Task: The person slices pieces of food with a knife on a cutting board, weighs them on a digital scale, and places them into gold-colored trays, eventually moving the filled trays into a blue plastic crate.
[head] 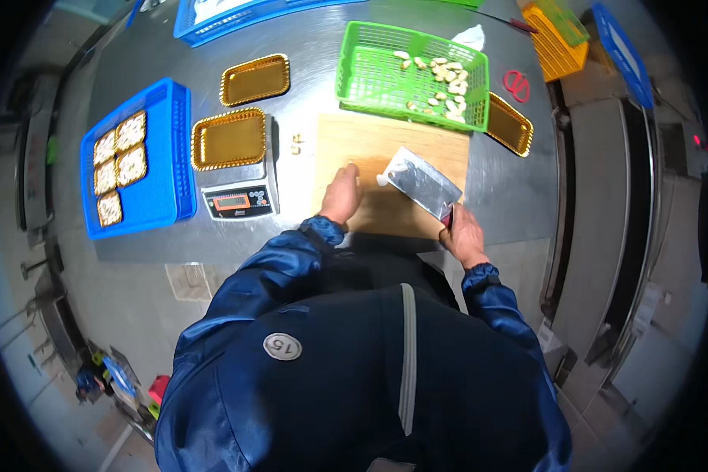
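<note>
My right hand [465,235] grips the handle of a broad cleaver [425,182], whose blade lies low over a wooden cutting board [345,138]. A small whitish piece [382,180] is at the blade's left edge. My left hand [342,192] is at the board's left side, fingers pointing away from me; whether it holds anything is unclear. Behind the board, a green plastic basket [383,97] holds several pale, mushroom-like pieces [450,75]. A gold tray [230,140] rests on a digital scale [239,202] left of the board. Small pieces [296,143] lie between scale and board.
Filled gold trays [131,131] sit in a blue crate [165,200] at the left. Another gold tray [255,80] lies behind the scale, one more [510,125] beside the basket. Red-handled scissors [516,86] and a white cloth [471,38] are at the back right.
</note>
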The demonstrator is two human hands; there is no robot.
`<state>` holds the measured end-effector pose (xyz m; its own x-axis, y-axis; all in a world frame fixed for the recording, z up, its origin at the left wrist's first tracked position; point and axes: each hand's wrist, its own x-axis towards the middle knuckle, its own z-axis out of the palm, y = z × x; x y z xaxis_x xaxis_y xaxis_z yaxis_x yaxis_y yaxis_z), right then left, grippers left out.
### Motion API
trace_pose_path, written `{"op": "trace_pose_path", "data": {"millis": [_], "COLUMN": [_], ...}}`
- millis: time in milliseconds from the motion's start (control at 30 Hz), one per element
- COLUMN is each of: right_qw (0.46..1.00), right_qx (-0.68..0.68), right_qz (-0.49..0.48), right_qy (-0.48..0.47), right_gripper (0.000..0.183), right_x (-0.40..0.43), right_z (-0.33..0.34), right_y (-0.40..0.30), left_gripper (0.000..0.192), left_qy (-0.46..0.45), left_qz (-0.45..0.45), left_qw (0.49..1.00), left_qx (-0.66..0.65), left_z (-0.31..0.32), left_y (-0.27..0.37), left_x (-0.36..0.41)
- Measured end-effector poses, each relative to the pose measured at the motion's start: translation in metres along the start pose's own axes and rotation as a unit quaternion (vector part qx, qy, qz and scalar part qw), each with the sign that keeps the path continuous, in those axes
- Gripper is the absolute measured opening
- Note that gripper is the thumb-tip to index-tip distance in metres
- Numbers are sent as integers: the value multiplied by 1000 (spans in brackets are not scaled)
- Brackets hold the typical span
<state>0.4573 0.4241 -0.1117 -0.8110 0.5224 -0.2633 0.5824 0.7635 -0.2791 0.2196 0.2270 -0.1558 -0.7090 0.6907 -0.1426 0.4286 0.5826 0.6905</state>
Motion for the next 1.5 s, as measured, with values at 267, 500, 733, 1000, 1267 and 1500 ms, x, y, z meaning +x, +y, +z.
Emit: {"op": "trace_pose_path", "data": {"millis": [267,500,733,1000,1267,1500], "right_qw": [985,979,985,990,955,886], "right_qx": [103,157,131,106,269,428], "right_qz": [-104,-112,-113,-63,-11,-45], "right_qy": [-89,-66,-31,-72,-125,-174], "right_gripper": [57,55,56,54,44,44], "right_x": [6,3,-7,-17,-32,14], "right_z": [-57,-68,-58,-68,-78,-1], "right_y": [22,40,39,15,-25,-60], "left_gripper": [25,18,26,19,23,29], "left_qy": [35,-27,-83,137,291,261], "left_qz": [-102,-171,-96,-210,-269,-97], "left_qw": [994,579,550,902,765,865], "left_qx": [35,-797,-825,-351,-507,-417], "left_z": [-2,-51,-59,-62,-79,-121], "left_y": [19,32,27,-72,-19,15], "left_x": [6,2,6,20,7,56]}}
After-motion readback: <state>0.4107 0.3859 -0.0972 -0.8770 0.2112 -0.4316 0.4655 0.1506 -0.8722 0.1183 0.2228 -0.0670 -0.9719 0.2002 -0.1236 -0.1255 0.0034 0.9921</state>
